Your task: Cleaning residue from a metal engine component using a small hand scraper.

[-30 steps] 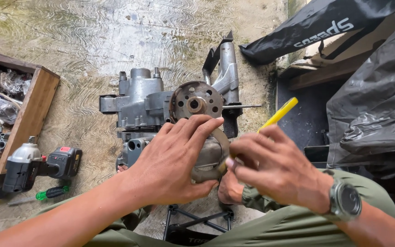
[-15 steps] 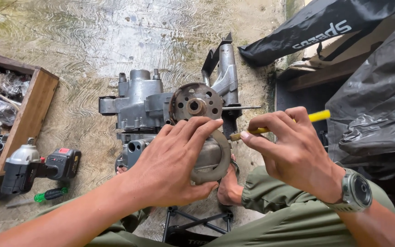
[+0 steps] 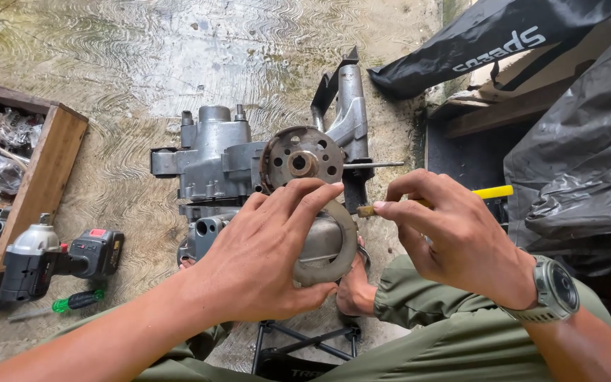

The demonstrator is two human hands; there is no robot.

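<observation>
Head view shows the left hand closed around a round metal part, keeping it steady against the grey engine on the concrete floor. Beside it, the right hand pinches a yellow-handled tool, tip aimed at the part's edge.

The concrete floor is stained and rough. On it lie a grey engine block, a cordless impact wrench, a green-handled screwdriver and a wooden crate.
</observation>
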